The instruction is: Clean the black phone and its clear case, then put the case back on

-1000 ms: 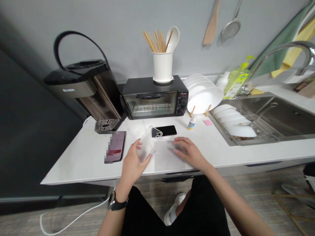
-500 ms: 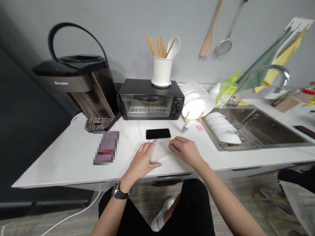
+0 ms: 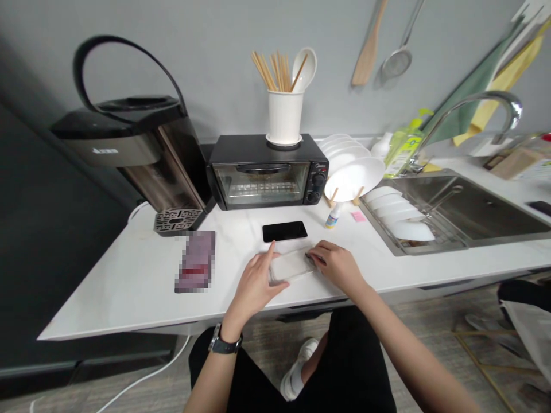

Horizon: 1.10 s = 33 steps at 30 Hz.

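A clear phone case [image 3: 293,264] lies on the white counter close to its front edge. Around its left end is my left hand [image 3: 253,287], with thumb and forefinger on either side, gripping it. At the case's right end my right hand [image 3: 338,267] has its fingers closed in a pinch. Something small and dark shows at those fingertips, too little of it to name. Just beyond the case lies a black smartphone [image 3: 284,232], screen up. A small white bottle [image 3: 333,217] with a yellow and blue label stands behind my right hand, beside a pink sticky note [image 3: 358,216].
A blurred-out purple item [image 3: 196,261] lies to the left, before a water dispenser [image 3: 129,149]. At the back stand a toaster oven [image 3: 262,183] with a white utensil holder [image 3: 285,117] on top and racked plates [image 3: 353,178]. A sink [image 3: 482,206] is on the right.
The view has shifted slightly, so everything sits a little differently in the picture. My hands keep nearly the same places at the two ends of the phone case.
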### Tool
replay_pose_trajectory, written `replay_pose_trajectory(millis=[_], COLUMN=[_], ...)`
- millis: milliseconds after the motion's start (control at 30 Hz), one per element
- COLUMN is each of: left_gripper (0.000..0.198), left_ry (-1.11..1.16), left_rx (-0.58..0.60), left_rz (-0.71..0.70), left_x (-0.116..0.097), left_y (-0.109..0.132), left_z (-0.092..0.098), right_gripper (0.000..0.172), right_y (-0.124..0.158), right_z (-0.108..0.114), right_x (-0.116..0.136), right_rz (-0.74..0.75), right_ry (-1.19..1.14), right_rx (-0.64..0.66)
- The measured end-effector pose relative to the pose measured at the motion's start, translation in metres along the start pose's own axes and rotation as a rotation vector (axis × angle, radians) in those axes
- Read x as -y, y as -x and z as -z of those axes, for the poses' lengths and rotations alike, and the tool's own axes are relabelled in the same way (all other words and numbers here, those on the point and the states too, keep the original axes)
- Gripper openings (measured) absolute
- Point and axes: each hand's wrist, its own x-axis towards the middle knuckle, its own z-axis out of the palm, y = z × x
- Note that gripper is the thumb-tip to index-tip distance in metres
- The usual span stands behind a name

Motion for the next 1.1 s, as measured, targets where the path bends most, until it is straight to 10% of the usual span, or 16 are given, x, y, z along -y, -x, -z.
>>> replay_pose_trajectory(millis=[400, 567, 867, 1100], left_gripper=[0.123, 0.120, 0.123, 0.122], left_ry=[0.016, 0.010, -0.004, 0.008], left_rx=[0.008, 0.001, 0.023, 0.033], left_rz=[0.027, 0.020, 0.035, 0.040], left_x=[-0.001, -0.002, -0.002, -0.002], left_y=[-0.002, 0.001, -0.002, -0.004], left_z=[0.000, 0.000, 0.001, 0.001], right_gripper=[0.025, 0.023, 0.028, 0.019], right_y=[-0.022, -0.023, -0.006, -0.016], right_z=[-0.041, -0.021, 0.015, -0.036], right_x=[0.060, 0.059, 0.000, 0.053], right_rz=[0.201, 0.366, 0.090, 0.028], right_ry=[-0.330, -0.413, 0.118, 0.036], right_rx=[0.045, 0.233, 0.184, 0.067])
